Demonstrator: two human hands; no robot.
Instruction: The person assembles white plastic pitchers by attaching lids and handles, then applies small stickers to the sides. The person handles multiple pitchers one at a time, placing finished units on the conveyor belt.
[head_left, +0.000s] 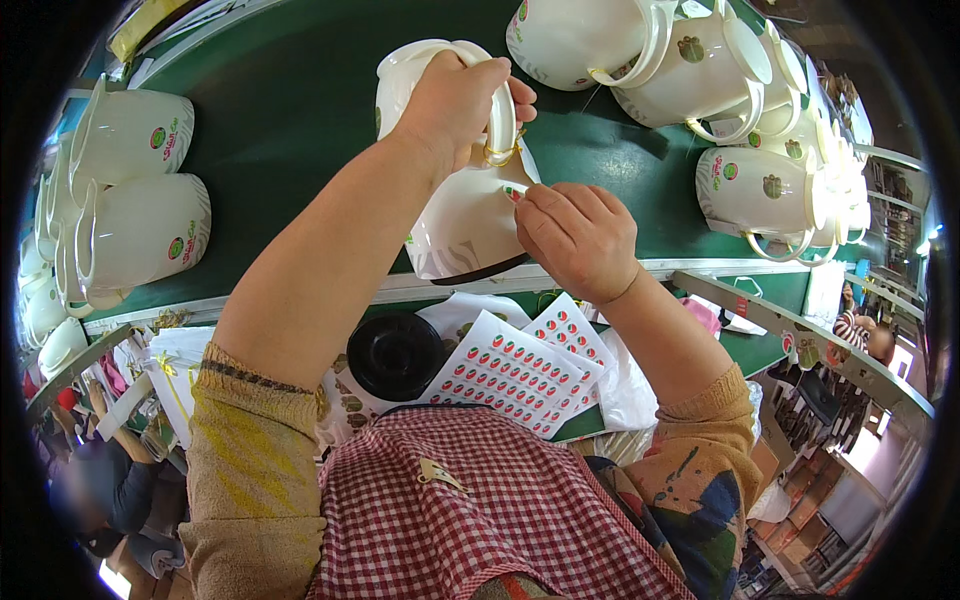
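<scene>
A white pitcher point(458, 222) with a grey pattern near its base stands tilted over the near edge of the green table. My left hand point(455, 105) is wrapped round its handle point(502, 125), high on the pitcher. A small red and green sticker point(513, 194) is pinched in the fingertips of my right hand point(580, 238), close against the pitcher's side. Below, several white sheets of red and green stickers point(515, 365) lie overlapping in front of me. Beside them sits a round black lid-like disc point(396, 356).
White pitchers point(145, 232) with stickers stand in rows at the left. More pitchers point(755, 187) crowd the right and far right of the green table point(270, 120). A metal rail point(800, 340) runs along the right. A person point(105, 480) is at the lower left.
</scene>
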